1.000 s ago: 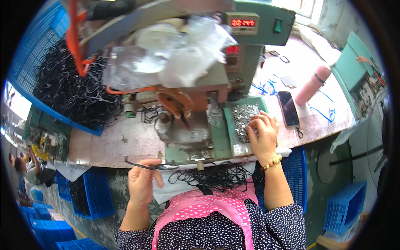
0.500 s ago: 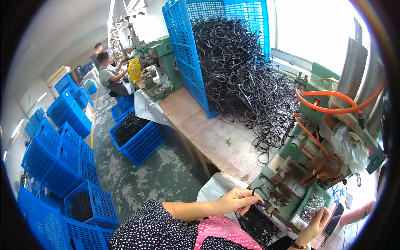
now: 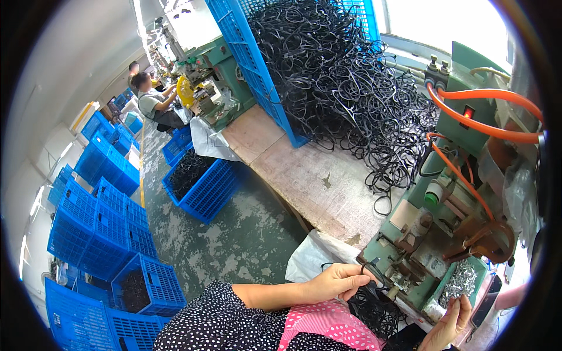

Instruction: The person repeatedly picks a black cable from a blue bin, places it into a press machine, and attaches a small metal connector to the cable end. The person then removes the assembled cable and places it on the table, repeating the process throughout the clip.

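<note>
My left hand [image 3: 338, 282] is closed in a pinch on a thin black loop [image 3: 374, 270], a bendy strap or ring. It holds the loop beside the front of a small green bench machine [image 3: 410, 257]. My right hand [image 3: 449, 324] is at the near edge of a green tray [image 3: 481, 275] of small shiny metal pieces [image 3: 459, 284]. Its thumb and fingertips are pressed together, and anything between them is too small to make out. More black loops [image 3: 374, 313] lie in a dark heap below my left hand.
A tipped blue crate [image 3: 257, 76] spills a large pile of black loops [image 3: 345, 88] over the worktable [image 3: 298, 175]. Orange hoses [image 3: 497, 131] arch over the machine. Blue crates [image 3: 205, 193] stand on the floor to the left. Two people [image 3: 155, 105] sit farther back.
The view has shifted, bringing the machine closer. My left hand still pinches the black loop by the machine's front. My right hand remains beside the tray of metal pieces, fingertips together.
</note>
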`<state>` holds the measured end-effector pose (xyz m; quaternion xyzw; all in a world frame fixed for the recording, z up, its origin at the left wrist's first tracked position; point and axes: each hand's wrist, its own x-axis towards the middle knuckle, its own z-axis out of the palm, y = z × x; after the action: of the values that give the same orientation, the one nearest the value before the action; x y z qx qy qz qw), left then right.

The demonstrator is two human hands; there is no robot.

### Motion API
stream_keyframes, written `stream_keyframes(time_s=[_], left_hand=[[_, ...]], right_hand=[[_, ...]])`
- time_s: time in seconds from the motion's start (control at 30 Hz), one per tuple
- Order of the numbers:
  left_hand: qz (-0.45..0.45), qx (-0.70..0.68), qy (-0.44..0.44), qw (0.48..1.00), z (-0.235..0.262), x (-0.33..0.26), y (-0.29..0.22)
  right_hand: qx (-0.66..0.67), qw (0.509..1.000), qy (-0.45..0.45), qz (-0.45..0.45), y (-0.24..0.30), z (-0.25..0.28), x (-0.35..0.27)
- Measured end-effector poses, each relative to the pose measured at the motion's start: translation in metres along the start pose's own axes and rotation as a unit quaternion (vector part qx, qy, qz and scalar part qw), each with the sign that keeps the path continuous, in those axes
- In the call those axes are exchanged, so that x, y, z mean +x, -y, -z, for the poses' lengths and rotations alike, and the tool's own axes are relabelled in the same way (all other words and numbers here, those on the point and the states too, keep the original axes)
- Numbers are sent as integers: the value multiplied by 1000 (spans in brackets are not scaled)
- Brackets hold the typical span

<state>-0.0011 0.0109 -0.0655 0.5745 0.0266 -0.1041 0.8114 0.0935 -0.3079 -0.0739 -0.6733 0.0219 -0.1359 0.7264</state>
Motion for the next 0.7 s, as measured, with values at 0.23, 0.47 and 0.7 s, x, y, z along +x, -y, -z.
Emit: stream_keyframes(time_s=[0.23, 0.47, 0.7], left_hand=[[-5, -4, -5, 1000, 2, 13, 5], [-8, -12, 3, 1000, 1, 15, 11], [12, -35, 11, 999, 2, 12, 11]], right_hand=[[29, 999, -16, -14, -10, -7, 2], [6, 1000, -26, -14, -5, -11, -4], [3, 999, -35, -3, -14, -10, -5]])
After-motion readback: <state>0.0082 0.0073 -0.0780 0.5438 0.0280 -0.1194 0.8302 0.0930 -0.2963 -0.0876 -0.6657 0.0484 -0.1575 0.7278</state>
